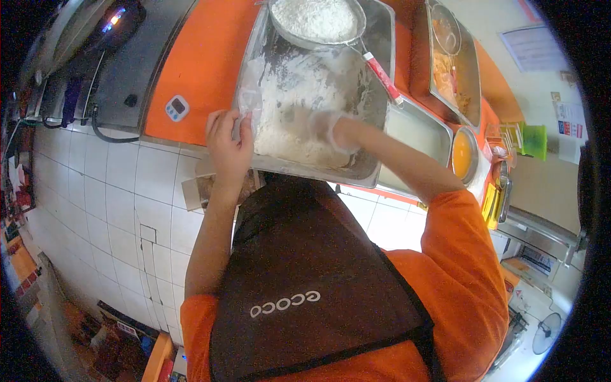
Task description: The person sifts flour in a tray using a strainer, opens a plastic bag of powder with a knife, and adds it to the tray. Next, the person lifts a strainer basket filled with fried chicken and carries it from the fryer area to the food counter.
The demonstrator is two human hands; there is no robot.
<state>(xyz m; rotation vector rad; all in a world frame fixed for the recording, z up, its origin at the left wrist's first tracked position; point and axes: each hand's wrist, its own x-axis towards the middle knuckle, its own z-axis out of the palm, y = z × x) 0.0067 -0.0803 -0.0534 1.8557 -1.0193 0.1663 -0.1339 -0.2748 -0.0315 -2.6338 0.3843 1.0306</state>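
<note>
A deep metal tray (369, 162) holds a layer of white flour (283, 127). At its left rim, my left hand (229, 137) is closed, its bare fingers curled against a crumpled piece of clear plastic, perhaps a bag (250, 99). My right hand (328, 130), in a clear plastic glove, reaches down into the flour. Motion blurs its fingers, so whether it holds anything is hidden. Beyond both hands, a round sieve (364, 28) heaped with flour rests across the tray's far part, its red-and-white handle (382, 76) pointing right.
On the orange counter (203, 63) to the left lies a small white timer (177, 108). Right of the tray stand a pan of pale liquid (417, 134), a bowl with orange liquid (463, 153) and a metal container of orange-brown food (445, 73). White tiled floor (114, 165) shows below.
</note>
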